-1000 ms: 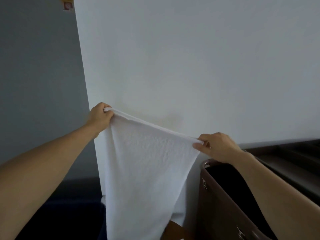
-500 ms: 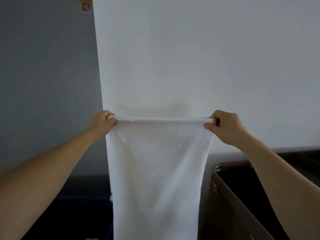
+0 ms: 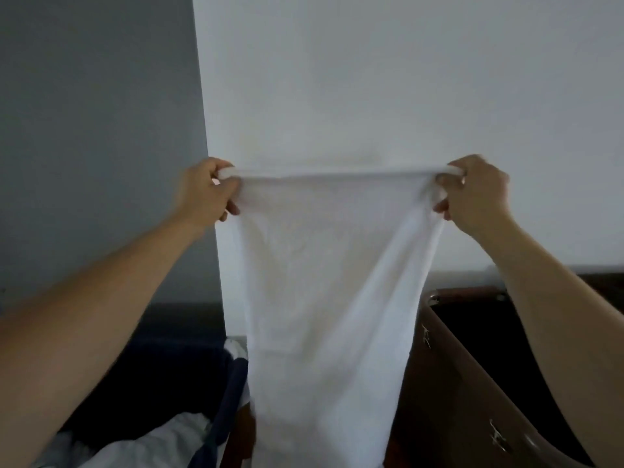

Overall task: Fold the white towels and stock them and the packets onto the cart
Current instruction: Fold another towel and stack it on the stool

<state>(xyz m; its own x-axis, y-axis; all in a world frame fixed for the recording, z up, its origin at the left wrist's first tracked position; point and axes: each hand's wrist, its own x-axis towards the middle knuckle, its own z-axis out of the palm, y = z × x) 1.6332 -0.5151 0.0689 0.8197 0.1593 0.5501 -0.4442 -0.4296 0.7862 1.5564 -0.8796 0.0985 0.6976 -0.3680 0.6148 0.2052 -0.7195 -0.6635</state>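
A white towel (image 3: 324,285) hangs in front of me, stretched level along its top edge and narrowing as it drops past the bottom of the view. My left hand (image 3: 206,192) grips its top left corner, fingers curled round the cloth. My right hand (image 3: 472,194) grips the top right corner the same way. Both arms reach forward at about chest height. No packets are in view.
A white wall (image 3: 371,79) stands straight ahead, with a grey wall (image 3: 94,130) to its left. A brown bin (image 3: 449,366) with a dark inside sits at lower right. White linen (image 3: 141,444) lies in a dark blue bag (image 3: 226,396) at lower left.
My right hand has risen from below the left to the same height, pulling the towel's top edge level and taut. Both hands have spread wider apart.
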